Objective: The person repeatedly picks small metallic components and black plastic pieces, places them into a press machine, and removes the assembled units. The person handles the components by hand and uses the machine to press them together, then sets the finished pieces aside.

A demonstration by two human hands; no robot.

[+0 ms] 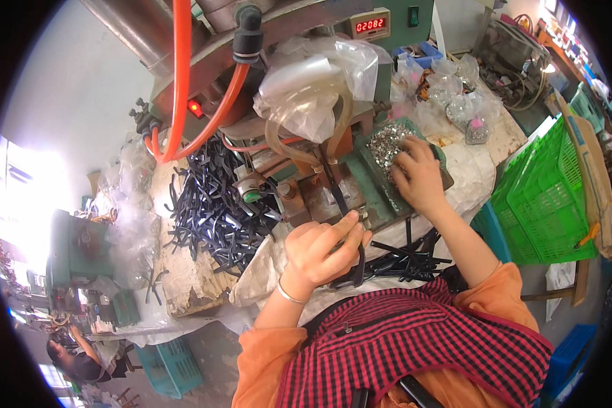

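My left hand point(321, 253) is closed, thumb and fingers pinching a flat black strip point(337, 196). The strip's far part lies on the metal die point(311, 204) of the press, below two beige hoses. To the right, my right hand point(419, 175) reaches over a green tray point(447, 178) of small shiny metal pieces point(385, 144). Its fingers are bent and apart, with their tips at the pieces. Nothing can be made out between them. Under my left hand, more black strips point(404, 258) lie on the cloth before the press.
A big heap of black strips point(217, 200) lies left of the die, beside a green push button point(251, 196). Orange air hoses point(179, 81) hang from the press. Bags of metal parts point(459, 109) sit at the back right, near a green crate point(544, 197). Another person point(81, 360) sits far left.
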